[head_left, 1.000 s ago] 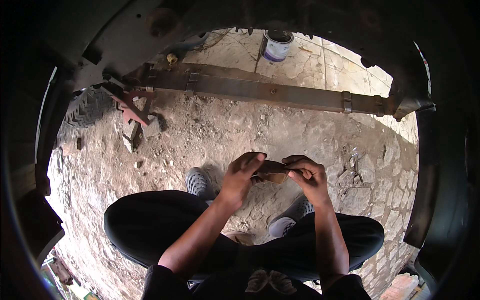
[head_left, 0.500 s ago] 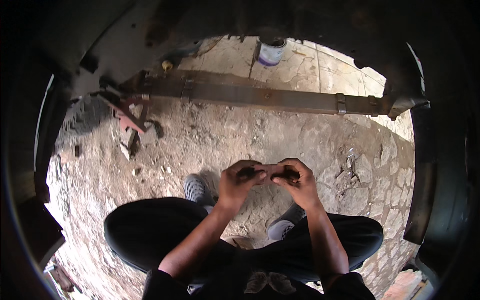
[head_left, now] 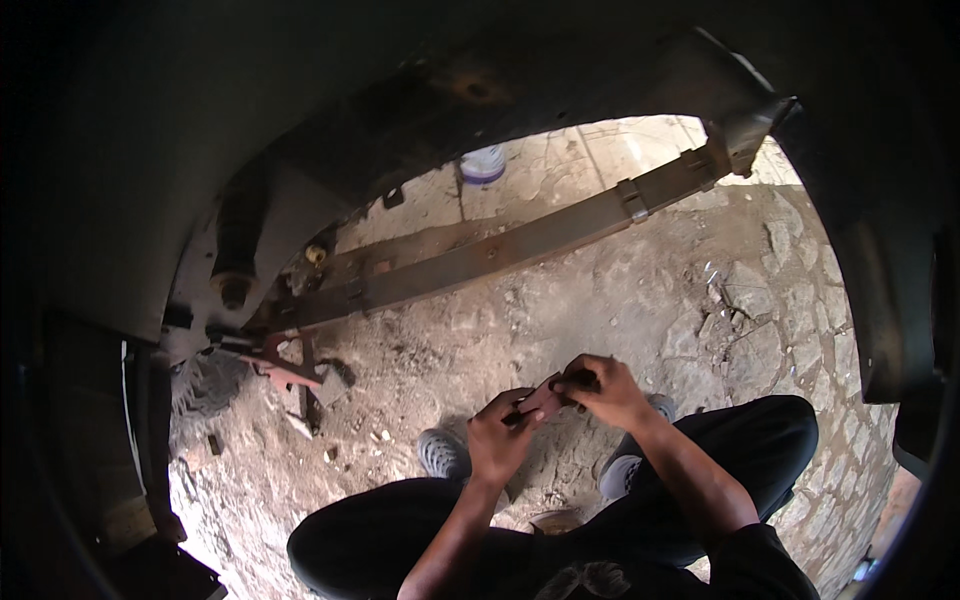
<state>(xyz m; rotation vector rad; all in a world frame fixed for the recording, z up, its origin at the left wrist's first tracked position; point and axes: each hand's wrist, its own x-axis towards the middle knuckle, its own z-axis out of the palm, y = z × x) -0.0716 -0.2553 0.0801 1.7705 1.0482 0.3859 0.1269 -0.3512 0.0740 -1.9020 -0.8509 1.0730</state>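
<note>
Both my hands hold a small, flat reddish-brown piece (head_left: pixel 543 400) in front of my knees. It could be folded sandpaper, but its kind is not clear. My left hand (head_left: pixel 496 440) pinches its lower left end, with the thumb laid along it. At its upper right end, the fingers and thumb of my right hand (head_left: pixel 608 393) are closed on it. The piece slants up to the right, and my fingers hide both of its ends.
A long leaf spring (head_left: pixel 490 253) crosses ahead under a dark vehicle body. At left are a shock absorber (head_left: pixel 236 250), a red metal stand (head_left: pixel 290 368) and a tire (head_left: pixel 205 385). A white and purple can (head_left: pixel 483 166) stands beyond. Rubble lies on the stony ground.
My view has tilted, so the leaf spring now slopes up to the right. The held piece has turned from level to slanted, with my right hand higher than my left.
</note>
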